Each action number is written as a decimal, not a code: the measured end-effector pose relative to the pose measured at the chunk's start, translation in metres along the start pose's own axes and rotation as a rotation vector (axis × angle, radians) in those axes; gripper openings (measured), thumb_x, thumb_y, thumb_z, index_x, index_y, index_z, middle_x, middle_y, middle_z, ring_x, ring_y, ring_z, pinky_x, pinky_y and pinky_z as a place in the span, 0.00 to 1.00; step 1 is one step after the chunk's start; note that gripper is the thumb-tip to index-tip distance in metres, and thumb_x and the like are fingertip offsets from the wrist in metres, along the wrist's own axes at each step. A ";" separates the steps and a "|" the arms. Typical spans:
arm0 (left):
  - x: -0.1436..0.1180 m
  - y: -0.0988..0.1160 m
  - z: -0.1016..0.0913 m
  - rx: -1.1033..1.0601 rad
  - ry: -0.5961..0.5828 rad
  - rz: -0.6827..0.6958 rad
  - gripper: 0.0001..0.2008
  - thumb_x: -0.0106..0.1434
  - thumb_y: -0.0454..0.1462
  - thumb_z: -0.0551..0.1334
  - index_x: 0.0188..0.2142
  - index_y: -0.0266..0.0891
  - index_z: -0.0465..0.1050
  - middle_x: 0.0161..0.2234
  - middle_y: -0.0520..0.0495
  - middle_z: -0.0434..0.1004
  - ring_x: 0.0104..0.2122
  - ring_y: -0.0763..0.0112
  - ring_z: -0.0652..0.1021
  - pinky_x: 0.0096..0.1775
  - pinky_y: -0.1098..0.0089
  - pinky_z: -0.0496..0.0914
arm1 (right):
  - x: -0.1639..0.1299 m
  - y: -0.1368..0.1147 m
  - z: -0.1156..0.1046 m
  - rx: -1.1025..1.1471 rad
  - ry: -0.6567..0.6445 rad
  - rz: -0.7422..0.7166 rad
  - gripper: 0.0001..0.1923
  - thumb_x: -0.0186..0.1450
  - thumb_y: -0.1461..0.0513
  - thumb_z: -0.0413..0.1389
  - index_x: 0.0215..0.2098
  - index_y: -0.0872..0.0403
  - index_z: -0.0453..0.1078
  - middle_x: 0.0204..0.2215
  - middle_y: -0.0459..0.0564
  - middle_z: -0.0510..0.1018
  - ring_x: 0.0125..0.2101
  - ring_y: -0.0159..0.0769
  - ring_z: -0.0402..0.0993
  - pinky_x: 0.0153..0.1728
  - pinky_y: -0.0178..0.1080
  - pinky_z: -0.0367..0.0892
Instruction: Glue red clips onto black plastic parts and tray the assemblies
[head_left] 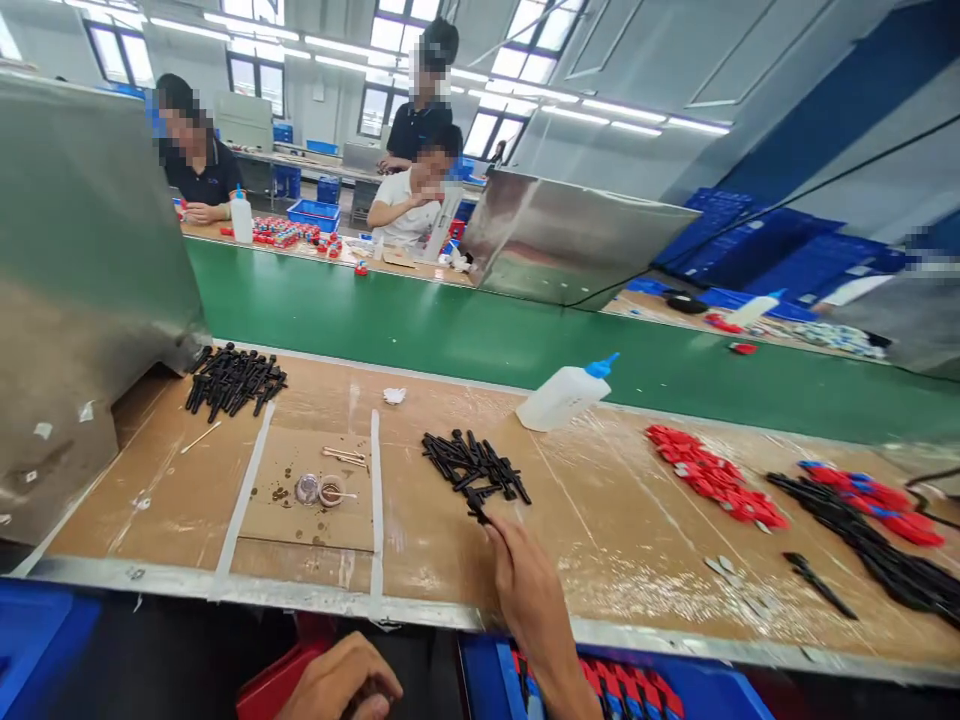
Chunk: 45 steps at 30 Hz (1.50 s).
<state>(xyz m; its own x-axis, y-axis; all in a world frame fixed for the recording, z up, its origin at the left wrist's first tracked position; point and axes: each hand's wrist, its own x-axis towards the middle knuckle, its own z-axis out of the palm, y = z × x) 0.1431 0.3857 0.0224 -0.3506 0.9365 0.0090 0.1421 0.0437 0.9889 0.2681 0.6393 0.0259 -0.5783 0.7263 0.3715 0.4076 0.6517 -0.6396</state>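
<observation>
My right hand [525, 580] reaches over the front edge of the workbench [600, 520], and its fingertips pinch a thin black plastic stick [475, 513] at the near edge of a small pile of black sticks [472, 465]. My left hand [341, 682] is low, below the bench edge, with fingers curled; whether it holds anything is hidden. To the left of the pile, two small round cups [319, 490] sit on a taped cardboard patch with thin wooden sticks [345, 457].
A larger heap of black sticks [234, 380] lies at the back left. A squeeze bottle with blue cap [566, 395] lies by the green conveyor [487, 330]. Red parts [712, 480] and more black sticks [862, 540] lie right. Other people work beyond the belt. Metal shields stand left and right.
</observation>
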 end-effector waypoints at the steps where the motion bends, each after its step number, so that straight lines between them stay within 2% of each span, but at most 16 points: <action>1: 0.002 0.008 -0.002 -0.050 0.054 0.006 0.19 0.68 0.48 0.52 0.41 0.42 0.77 0.35 0.44 0.74 0.30 0.70 0.74 0.34 0.72 0.68 | -0.010 -0.014 0.002 0.148 -0.031 0.098 0.22 0.68 0.48 0.49 0.47 0.53 0.74 0.41 0.58 0.78 0.42 0.47 0.74 0.47 0.51 0.68; 2: 0.005 0.016 -0.004 -0.104 0.118 0.008 0.19 0.69 0.47 0.50 0.44 0.42 0.76 0.38 0.43 0.74 0.34 0.68 0.75 0.36 0.71 0.68 | -0.022 -0.029 0.006 0.361 -0.112 0.240 0.19 0.67 0.49 0.52 0.47 0.52 0.74 0.38 0.55 0.79 0.39 0.44 0.75 0.43 0.47 0.71; 3: 0.007 0.024 -0.006 -0.160 0.184 0.004 0.19 0.69 0.47 0.50 0.46 0.43 0.75 0.42 0.42 0.74 0.40 0.66 0.75 0.41 0.70 0.69 | -0.035 -0.047 0.011 0.599 -0.260 0.353 0.19 0.67 0.49 0.53 0.46 0.52 0.74 0.35 0.53 0.79 0.34 0.41 0.76 0.37 0.44 0.72; 5: 0.010 0.036 -0.012 -0.295 0.258 -0.043 0.18 0.68 0.47 0.52 0.50 0.45 0.75 0.48 0.42 0.72 0.47 0.63 0.72 0.47 0.68 0.68 | -0.058 -0.081 0.027 0.995 -0.494 0.515 0.20 0.63 0.47 0.57 0.43 0.53 0.76 0.29 0.52 0.78 0.27 0.38 0.74 0.27 0.39 0.71; 7: 0.011 0.042 -0.018 -0.492 0.212 -0.124 0.18 0.67 0.48 0.55 0.49 0.44 0.75 0.44 0.43 0.73 0.38 0.67 0.74 0.40 0.69 0.71 | -0.074 -0.111 0.043 1.223 -0.638 0.643 0.18 0.61 0.48 0.60 0.38 0.54 0.77 0.26 0.50 0.76 0.24 0.34 0.72 0.23 0.35 0.69; 10: 0.011 0.043 -0.025 -0.765 0.177 -0.207 0.17 0.63 0.48 0.60 0.43 0.39 0.76 0.33 0.48 0.72 0.23 0.77 0.68 0.24 0.75 0.66 | -0.077 -0.138 0.060 1.351 -0.708 0.775 0.18 0.58 0.49 0.64 0.38 0.53 0.78 0.25 0.47 0.75 0.22 0.29 0.70 0.24 0.32 0.69; 12: 0.010 0.041 -0.032 -0.914 0.303 -0.227 0.14 0.62 0.46 0.63 0.38 0.37 0.76 0.32 0.48 0.71 0.24 0.77 0.69 0.25 0.75 0.66 | -0.067 -0.143 0.063 1.263 -0.702 0.730 0.19 0.57 0.49 0.65 0.40 0.53 0.78 0.25 0.47 0.76 0.23 0.29 0.71 0.26 0.33 0.70; 13: 0.010 0.041 -0.036 -0.983 0.386 -0.231 0.12 0.63 0.44 0.63 0.37 0.36 0.75 0.32 0.48 0.71 0.27 0.75 0.70 0.28 0.75 0.67 | -0.060 -0.143 0.063 1.157 -0.648 0.669 0.19 0.57 0.49 0.65 0.40 0.53 0.78 0.26 0.48 0.78 0.24 0.31 0.72 0.28 0.35 0.71; 15: 0.011 0.040 -0.046 -1.092 0.518 -0.210 0.10 0.64 0.42 0.62 0.36 0.36 0.74 0.30 0.49 0.70 0.31 0.73 0.71 0.34 0.73 0.68 | -0.042 -0.139 0.063 0.885 -0.437 0.538 0.19 0.57 0.50 0.64 0.39 0.54 0.78 0.31 0.51 0.81 0.31 0.37 0.76 0.36 0.39 0.73; 17: 0.014 0.040 -0.056 -1.158 0.527 -0.187 0.09 0.65 0.41 0.60 0.36 0.35 0.73 0.25 0.52 0.65 0.28 0.74 0.69 0.35 0.72 0.66 | -0.024 -0.133 0.066 0.663 -0.233 0.442 0.19 0.58 0.50 0.63 0.40 0.54 0.78 0.38 0.53 0.81 0.39 0.43 0.77 0.44 0.43 0.72; 18: 0.015 0.040 -0.061 -1.189 0.494 -0.192 0.10 0.66 0.41 0.59 0.36 0.35 0.72 0.22 0.54 0.61 0.24 0.76 0.66 0.32 0.72 0.64 | -0.015 -0.131 0.069 0.597 -0.187 0.408 0.20 0.59 0.50 0.62 0.43 0.54 0.77 0.41 0.54 0.81 0.42 0.44 0.76 0.46 0.44 0.71; 22: 0.023 0.036 -0.070 -1.282 0.389 -0.235 0.12 0.68 0.41 0.56 0.35 0.34 0.70 0.19 0.58 0.51 0.19 0.79 0.57 0.26 0.73 0.55 | 0.008 -0.129 0.083 0.481 -0.242 0.301 0.21 0.60 0.50 0.60 0.47 0.54 0.75 0.42 0.54 0.81 0.40 0.43 0.77 0.44 0.43 0.71; 28: 0.032 0.023 -0.067 -1.308 0.338 -0.226 0.13 0.68 0.42 0.56 0.34 0.34 0.69 0.19 0.59 0.48 0.19 0.80 0.53 0.25 0.73 0.51 | 0.022 -0.141 0.093 0.409 -0.280 0.175 0.15 0.64 0.52 0.57 0.42 0.52 0.76 0.37 0.51 0.81 0.34 0.38 0.76 0.38 0.39 0.70; 34: 0.035 0.012 -0.065 -1.314 0.383 -0.254 0.12 0.68 0.42 0.55 0.34 0.35 0.67 0.19 0.60 0.46 0.18 0.81 0.49 0.23 0.74 0.47 | 0.033 -0.146 0.092 0.284 -0.245 -0.084 0.10 0.66 0.56 0.56 0.41 0.50 0.77 0.38 0.49 0.81 0.34 0.35 0.75 0.36 0.37 0.69; 38: 0.034 0.010 -0.067 -1.329 0.332 -0.257 0.12 0.69 0.41 0.54 0.33 0.35 0.66 0.19 0.60 0.46 0.18 0.81 0.50 0.24 0.73 0.46 | 0.030 -0.134 0.090 0.207 -0.135 -0.086 0.10 0.66 0.56 0.57 0.41 0.52 0.76 0.37 0.49 0.82 0.34 0.36 0.77 0.39 0.38 0.70; 45: 0.034 0.011 -0.068 -1.323 0.308 -0.261 0.13 0.69 0.41 0.53 0.32 0.35 0.66 0.18 0.60 0.45 0.18 0.80 0.49 0.23 0.73 0.46 | 0.022 -0.122 0.094 0.296 -0.088 0.060 0.12 0.65 0.54 0.58 0.41 0.53 0.76 0.38 0.51 0.82 0.37 0.38 0.80 0.41 0.39 0.73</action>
<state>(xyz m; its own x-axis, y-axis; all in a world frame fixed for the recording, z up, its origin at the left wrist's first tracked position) 0.0693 0.3946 0.0435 -0.4442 0.8307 -0.3356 -0.8735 -0.3181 0.3686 0.1394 0.5551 0.0490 -0.6236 0.7313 0.2762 0.2265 0.5072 -0.8315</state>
